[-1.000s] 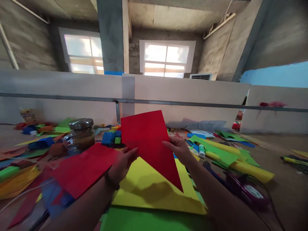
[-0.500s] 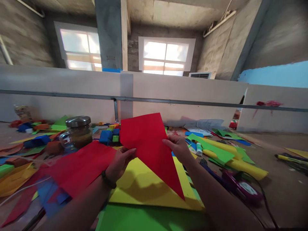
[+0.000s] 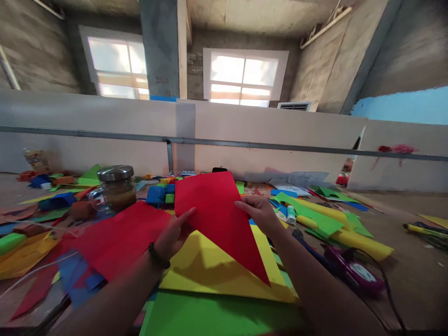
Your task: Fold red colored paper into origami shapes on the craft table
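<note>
A folded red paper sheet [image 3: 217, 219] stands tilted above the table, its point aimed down and right. My left hand [image 3: 172, 234] pinches its left edge with fingers closed on it. My right hand [image 3: 258, 213] grips its right edge the same way. Under the paper lies a yellow sheet [image 3: 199, 270], and below that a green sheet [image 3: 217, 317]. A second red sheet [image 3: 122, 238] lies flat to the left of my left hand.
A glass jar with a metal lid [image 3: 115, 189] stands at the left. Blue foam blocks [image 3: 157, 195] sit behind the paper. A glue stick [image 3: 291, 214], yellow and green paper rolls [image 3: 336, 228] and a purple glue gun [image 3: 353, 273] lie right. Coloured scraps cover the left side.
The red paper has tipped slightly lower and flatter between my hands. My left fingers have shifted along its edge. The view has moved a little.
</note>
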The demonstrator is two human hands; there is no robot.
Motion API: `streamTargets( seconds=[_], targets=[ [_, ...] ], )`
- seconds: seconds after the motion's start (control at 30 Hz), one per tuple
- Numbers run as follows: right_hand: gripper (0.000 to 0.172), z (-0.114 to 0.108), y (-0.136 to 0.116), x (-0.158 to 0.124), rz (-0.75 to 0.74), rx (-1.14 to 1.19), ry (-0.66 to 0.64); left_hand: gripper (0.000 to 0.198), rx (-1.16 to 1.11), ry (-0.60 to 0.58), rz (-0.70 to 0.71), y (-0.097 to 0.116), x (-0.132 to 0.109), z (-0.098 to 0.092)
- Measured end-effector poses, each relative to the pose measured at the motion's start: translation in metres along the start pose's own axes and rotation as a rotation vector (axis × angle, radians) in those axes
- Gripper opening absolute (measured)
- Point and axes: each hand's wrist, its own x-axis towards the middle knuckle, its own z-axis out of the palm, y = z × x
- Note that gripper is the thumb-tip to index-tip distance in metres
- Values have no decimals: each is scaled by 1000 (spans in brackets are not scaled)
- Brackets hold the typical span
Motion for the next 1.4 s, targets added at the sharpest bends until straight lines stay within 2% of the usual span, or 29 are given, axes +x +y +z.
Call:
streamTargets(
  seconds=[0.13, 0.3, 0.37, 0.43, 0.6, 0.67, 0.87, 1.13, 1.2, 1.3, 1.4],
  targets=[
    [39, -1, 1, 1, -28, 1, -31, 15, -8, -14, -75, 2, -2, -2],
    [40, 2, 6, 2, -32, -10, 3, 23, -74, -302, -59, -3, -7, -5],
    [40, 8, 10, 2, -26, -6, 31, 27, -92, -351, -79, -8, -10, -3],
    [40, 17, 14, 2, -30, -8, 56, 27, -79, -309, -100, -13, -12, 3],
    [39, 32, 23, 1, -27, -29, 78, 23, -30, 8, -78, -17, -7, 14],
    [39, 32, 24, 2, -16, -40, 67, 21, -4, 84, -49, -16, -2, 11],
    [43, 21, 31, 10, 67, -42, 14, 13, 100, 204, 12, -4, 15, -12],
    [52, 20, 56, 18, 252, -14, -140, 6, 369, 311, 58, 13, 9, -30],
    [54, 20, 62, 20, 280, -21, -176, 8, 450, 335, 120, 20, 1, -35],
    [53, 22, 70, 21, 327, -63, -249, 12, 595, 343, 286, 30, -16, -37],
    [47, 28, 78, 18, 361, -143, -339, 20, 764, 227, 418, 29, -37, -26]
  ],
)
